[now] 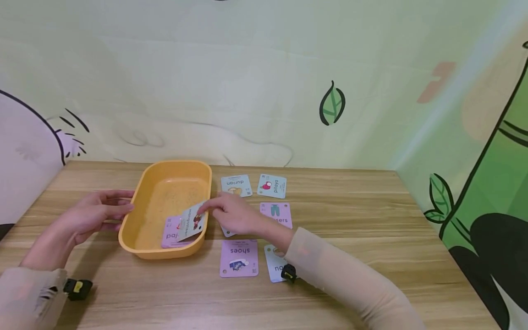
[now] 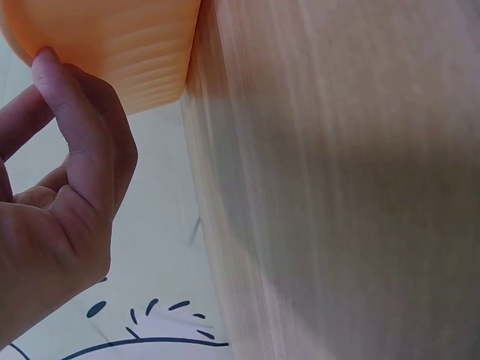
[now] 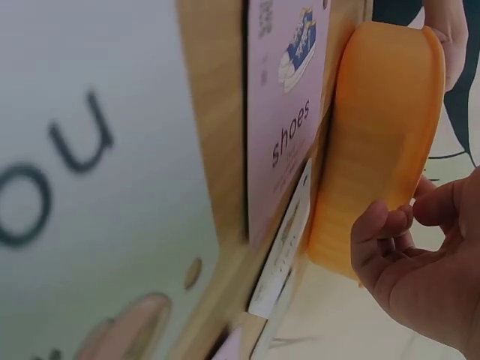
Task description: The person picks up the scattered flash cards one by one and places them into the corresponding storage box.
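Observation:
A yellow-orange plastic tray stands on the table, left of centre. My left hand holds its left rim; in the left wrist view the bent fingers meet the rim and outer wall. My right hand reaches over the right rim and pinches a pale blue mangosteen card, tilted inside the tray. Beneath that card, a pink card lies on the tray floor, partly covered. In the right wrist view the tray wall hides the held card, and the thumb and fingers are at the rim.
Right of the tray lie a durian card, a pitaya card, a pink trousers card, a pink shoes card and a blue card partly under the right sleeve. Another blue card is mostly hidden beneath the right hand. A printed wall stands behind.

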The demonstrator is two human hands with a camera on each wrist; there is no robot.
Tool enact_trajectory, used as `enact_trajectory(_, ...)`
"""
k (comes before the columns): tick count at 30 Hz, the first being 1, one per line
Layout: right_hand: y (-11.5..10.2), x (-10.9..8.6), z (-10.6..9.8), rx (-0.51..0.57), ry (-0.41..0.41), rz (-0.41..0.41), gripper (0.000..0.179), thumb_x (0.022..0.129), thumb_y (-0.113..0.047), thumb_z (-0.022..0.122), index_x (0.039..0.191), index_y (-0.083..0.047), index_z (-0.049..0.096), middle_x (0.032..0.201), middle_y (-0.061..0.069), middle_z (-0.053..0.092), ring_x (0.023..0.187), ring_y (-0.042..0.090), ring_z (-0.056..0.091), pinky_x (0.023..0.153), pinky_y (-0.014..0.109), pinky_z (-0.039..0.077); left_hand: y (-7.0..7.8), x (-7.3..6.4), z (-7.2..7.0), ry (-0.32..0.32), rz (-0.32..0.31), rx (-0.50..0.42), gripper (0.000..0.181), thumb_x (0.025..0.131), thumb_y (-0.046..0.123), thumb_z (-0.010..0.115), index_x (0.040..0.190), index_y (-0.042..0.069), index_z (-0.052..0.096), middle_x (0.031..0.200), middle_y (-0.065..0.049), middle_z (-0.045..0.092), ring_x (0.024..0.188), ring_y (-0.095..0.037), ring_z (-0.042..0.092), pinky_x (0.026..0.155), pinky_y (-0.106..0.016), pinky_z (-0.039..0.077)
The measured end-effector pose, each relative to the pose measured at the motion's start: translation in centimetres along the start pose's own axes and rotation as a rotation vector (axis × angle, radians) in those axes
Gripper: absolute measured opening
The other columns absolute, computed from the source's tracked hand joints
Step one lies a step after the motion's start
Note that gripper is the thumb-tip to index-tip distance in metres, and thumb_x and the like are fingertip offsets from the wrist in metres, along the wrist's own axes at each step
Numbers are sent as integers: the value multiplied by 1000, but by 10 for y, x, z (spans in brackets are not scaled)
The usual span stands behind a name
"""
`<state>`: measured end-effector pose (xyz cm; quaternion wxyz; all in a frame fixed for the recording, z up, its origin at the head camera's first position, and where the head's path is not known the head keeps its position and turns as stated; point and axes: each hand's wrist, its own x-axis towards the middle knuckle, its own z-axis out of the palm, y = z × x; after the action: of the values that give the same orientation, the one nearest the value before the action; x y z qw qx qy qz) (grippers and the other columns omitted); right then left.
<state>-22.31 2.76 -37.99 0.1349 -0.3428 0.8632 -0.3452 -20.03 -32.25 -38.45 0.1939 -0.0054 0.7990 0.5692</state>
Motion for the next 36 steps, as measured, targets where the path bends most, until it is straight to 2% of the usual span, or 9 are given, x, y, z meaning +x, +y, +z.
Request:
enact_trajectory(3,-1,-2,0,-53,-26,0,40,105,-5,43,128,-20,73,117,-1,60,86,14,53,73,25,46,0,0,0,-1,-7,0,67,106,17,60,155,-11,25,121,-6,61,94,-17,68,82,-37,60)
enact_trajectory(6,-2,-4,-2,-38,-27,-10,44,105,-4,41,134,-21,69,119,-1,59,93,13,53,77,25,46,0,-1,0,-3,-11,2,67,106,18,60,155,-10,25,122,-7,60,94,-17,67,83,-37,60)
enact_trajectory(10,1,-9,-8,54,16,-33,43,105,-3,41,140,-15,63,107,5,60,84,14,51,74,25,45,0,-1,0,-2,-15,5,68,106,18,60,155,-11,25,123,-8,60,94,-17,67,83,-37,60)
enact_trajectory(13,7,-13,-14,97,51,-28,37,105,-3,42,136,-9,61,93,7,56,73,14,49,67,25,44,0,-1,1,1,-15,6,67,106,18,60,155,-11,25,123,-8,60,94,-17,67,83,-37,60)
enact_trajectory(15,13,-17,-18,98,66,-9,32,104,-5,44,132,-7,61,92,5,56,73,13,50,66,25,44,0,-1,1,2,-15,7,67,106,18,60,155,-11,25,123,-8,60,93,-17,67,83,-37,60)
enact_trajectory(20,29,-26,-26,43,87,40,24,102,-5,50,120,-4,66,98,5,60,86,17,55,73,26,46,0,0,0,-11,-2,1,66,106,17,58,155,-12,24,120,-5,62,92,-17,67,81,-36,60)
enact_trajectory(27,50,-40,-35,-42,60,86,20,93,-2,60,111,-3,69,91,3,60,79,16,55,69,27,47,1,0,-1,-5,-13,-1,66,106,18,59,155,-11,25,120,-4,62,94,-17,68,82,-36,60)
enact_trajectory(32,64,-51,-41,-95,49,101,33,83,-6,75,115,0,67,100,8,62,90,20,57,81,31,50,0,0,0,3,-23,4,69,105,20,61,156,-10,25,129,-12,57,95,-18,67,84,-37,60)
enact_trajectory(36,72,-57,-47,-127,57,161,47,79,-12,82,121,-1,65,112,12,60,104,27,56,90,37,49,-1,0,0,11,-16,15,69,105,20,61,156,-11,25,132,-16,54,95,-18,67,83,-37,60)
